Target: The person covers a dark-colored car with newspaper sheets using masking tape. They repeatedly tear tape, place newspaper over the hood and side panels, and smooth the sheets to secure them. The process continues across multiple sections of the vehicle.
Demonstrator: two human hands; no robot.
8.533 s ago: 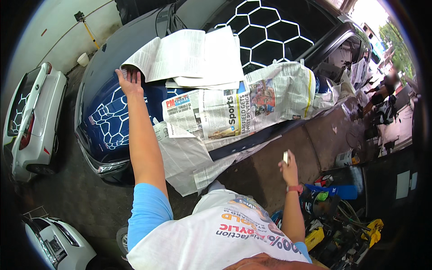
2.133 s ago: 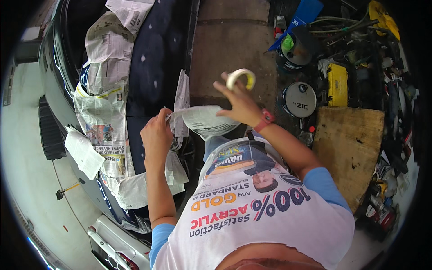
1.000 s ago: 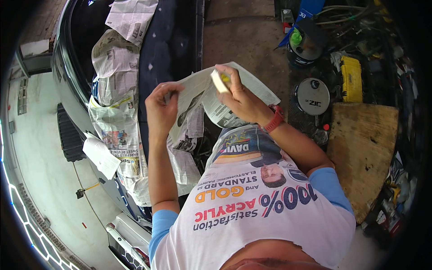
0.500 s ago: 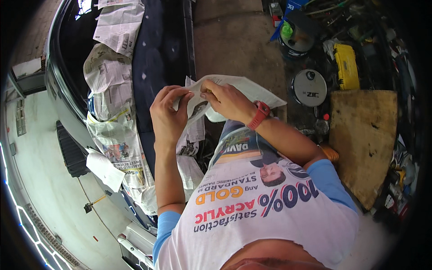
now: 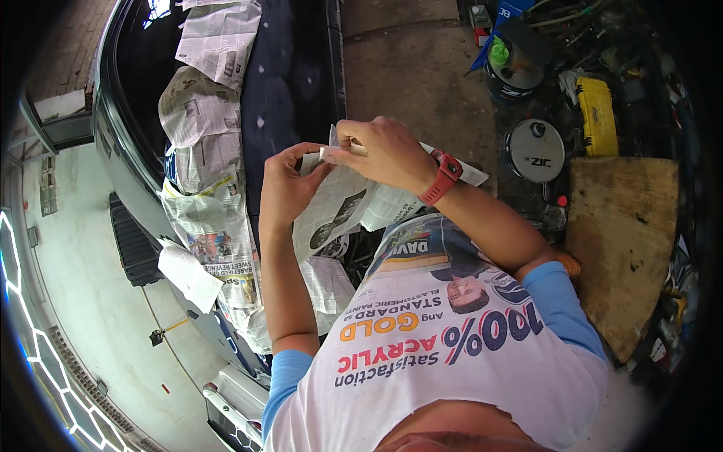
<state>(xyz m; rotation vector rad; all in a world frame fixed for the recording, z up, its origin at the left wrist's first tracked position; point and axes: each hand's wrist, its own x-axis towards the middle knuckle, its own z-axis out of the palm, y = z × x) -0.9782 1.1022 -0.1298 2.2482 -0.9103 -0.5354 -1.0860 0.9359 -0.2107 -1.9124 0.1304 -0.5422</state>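
Observation:
A printed newspaper sheet (image 5: 331, 211) hangs between my hands, in front of the car's side. The fingers of my left hand (image 5: 288, 187) are closed on its upper edge, thumb pointing right. Close beside them, my right hand (image 5: 388, 153) pinches the same edge, where a small pale strip sticks out at the thumb. Part of the sheet lies hidden behind my right hand and wrist, which wears a red watch (image 5: 443, 178). Left of the hands runs a dark blue car panel (image 5: 290, 83) with small pale spots. More newspaper (image 5: 199, 139) covers the strip along the car's window.
At the right stand a round grey-lidded can (image 5: 536, 151), a dark bucket (image 5: 515, 74) with something green on it, and a yellow case (image 5: 596, 119). A worn wooden board (image 5: 623, 226) leans or lies near my right elbow. Paper (image 5: 327, 282) hangs low on the car.
The sheet, which spread out to the right, now hangs lower between my hands. My right hand has risen slightly and come closer to my left. The whole view has shifted a little.

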